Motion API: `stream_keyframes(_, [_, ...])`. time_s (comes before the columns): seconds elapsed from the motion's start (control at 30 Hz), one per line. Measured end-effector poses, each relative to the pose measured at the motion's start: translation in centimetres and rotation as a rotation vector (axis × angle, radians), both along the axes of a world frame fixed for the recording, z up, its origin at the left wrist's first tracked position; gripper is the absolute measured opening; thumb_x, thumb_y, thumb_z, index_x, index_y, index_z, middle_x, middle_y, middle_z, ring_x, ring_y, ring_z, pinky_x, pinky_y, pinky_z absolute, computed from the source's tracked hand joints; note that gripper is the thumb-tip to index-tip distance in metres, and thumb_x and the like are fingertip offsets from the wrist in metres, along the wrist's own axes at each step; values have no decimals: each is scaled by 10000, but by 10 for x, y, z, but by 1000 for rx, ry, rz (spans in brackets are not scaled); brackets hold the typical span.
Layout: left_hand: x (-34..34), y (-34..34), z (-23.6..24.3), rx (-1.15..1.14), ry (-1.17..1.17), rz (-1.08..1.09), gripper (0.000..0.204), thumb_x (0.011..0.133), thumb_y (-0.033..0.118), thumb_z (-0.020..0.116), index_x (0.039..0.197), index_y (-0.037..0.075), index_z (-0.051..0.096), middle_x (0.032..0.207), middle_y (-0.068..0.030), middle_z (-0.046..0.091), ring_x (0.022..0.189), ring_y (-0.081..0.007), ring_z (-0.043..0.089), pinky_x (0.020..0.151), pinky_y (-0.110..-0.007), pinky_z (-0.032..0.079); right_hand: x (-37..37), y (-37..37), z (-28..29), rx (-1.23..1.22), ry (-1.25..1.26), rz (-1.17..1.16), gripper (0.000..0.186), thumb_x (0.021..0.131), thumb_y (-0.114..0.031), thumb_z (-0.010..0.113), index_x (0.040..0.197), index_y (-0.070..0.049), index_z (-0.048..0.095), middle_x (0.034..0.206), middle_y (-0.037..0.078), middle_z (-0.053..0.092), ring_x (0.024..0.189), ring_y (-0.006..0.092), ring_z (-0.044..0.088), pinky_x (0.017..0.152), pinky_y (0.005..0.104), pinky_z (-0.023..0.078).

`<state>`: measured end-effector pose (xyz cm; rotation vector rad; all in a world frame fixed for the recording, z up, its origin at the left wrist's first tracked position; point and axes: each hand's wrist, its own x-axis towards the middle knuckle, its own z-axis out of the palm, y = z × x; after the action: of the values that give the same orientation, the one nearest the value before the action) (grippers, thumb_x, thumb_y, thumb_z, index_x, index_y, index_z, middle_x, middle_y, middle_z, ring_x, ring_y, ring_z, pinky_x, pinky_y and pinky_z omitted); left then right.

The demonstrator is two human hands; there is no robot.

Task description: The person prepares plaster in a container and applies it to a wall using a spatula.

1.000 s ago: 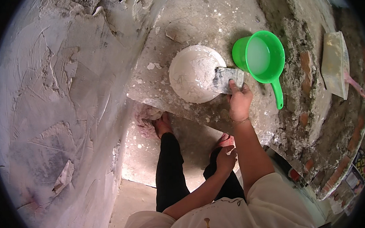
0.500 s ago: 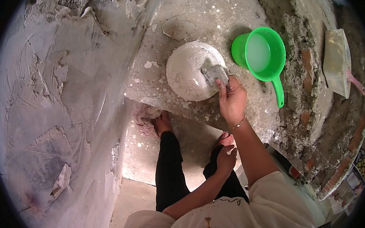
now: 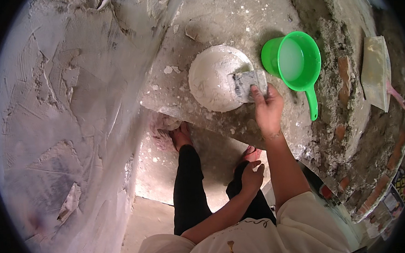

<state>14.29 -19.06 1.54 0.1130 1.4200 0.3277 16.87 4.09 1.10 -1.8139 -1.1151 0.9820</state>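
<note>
The right forearm [image 3: 283, 168] pointed toward twelve o'clock. At ten o'clock from the right hand [image 3: 269, 111] sat a paste-coated white bowl [image 3: 196, 85]; at one, a green dipper [image 3: 270, 56]. That hand pinched a flat scraper [image 3: 244, 86], thumb on top, over the bowl near four o'clock. The left hand [image 3: 252, 178], toward half past six, was loosely curled.

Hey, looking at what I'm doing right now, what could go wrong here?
Your right hand and its scraper are close to the green dipper, so a sideways bump might spill its milky liquid.

Neither hand steadies the white bowl, which sits near the edge of the ledge; a hard push could perhaps make it slide or tip.
</note>
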Motion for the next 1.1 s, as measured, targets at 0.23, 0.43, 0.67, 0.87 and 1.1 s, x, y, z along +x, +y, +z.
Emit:
stream_keyframes(0.23, [-4, 4, 7, -57, -38, 10, 346, 869, 253, 644, 1112, 7, 644, 1063, -167, 672, 855, -248, 678, 813, -350, 501, 0, -12, 3, 140, -108, -127, 123, 944, -83, 595, 987, 27, 630, 890, 32, 661, 815, 87, 551, 746, 266, 462])
stream_keyframes(0.43, [-13, 37, 34, 24, 111, -195, 347, 864, 268, 642, 1104, 18, 655, 1152, -170, 648, 1124, -296, 598, 959, -359, 446, -9, -2, -12, 74, 194, -262, 117, 941, -92, 599, 971, 20, 613, 872, 86, 651, 802, 79, 536, 733, 272, 461])
stream_keyframes(0.67, [-2, 4, 9, 10, 42, -93, 329, 857, 250, 650, 1094, 22, 660, 1151, -171, 648, 1117, -300, 599, 969, -362, 440, -14, 30, 13, 330, -517, 139, 66, 839, -20, 629, 897, -12, 597, 783, 147, 558, 731, 320, 556, 677, 385, 457])
stream_keyframes(0.87, [7, -19, -11, 25, 0, -8, 317, 851, 242, 657, 1079, 21, 662, 1138, -171, 651, 1108, -302, 601, 961, -366, 444, -17, 27, 29, 264, -684, 347, 93, 773, -9, 639, 839, -33, 578, 793, 164, 544, 781, 380, 549, 677, 451, 448])
stream_keyframes(1.1, [-5, 9, 15, 82, 94, -126, 320, 852, 241, 652, 1081, 18, 661, 1128, -172, 653, 1102, -310, 601, 963, -370, 443, -27, 26, 42, 282, -641, 308, 80, 783, -27, 630, 836, -37, 570, 797, 159, 553, 777, 377, 556, 670, 459, 450])
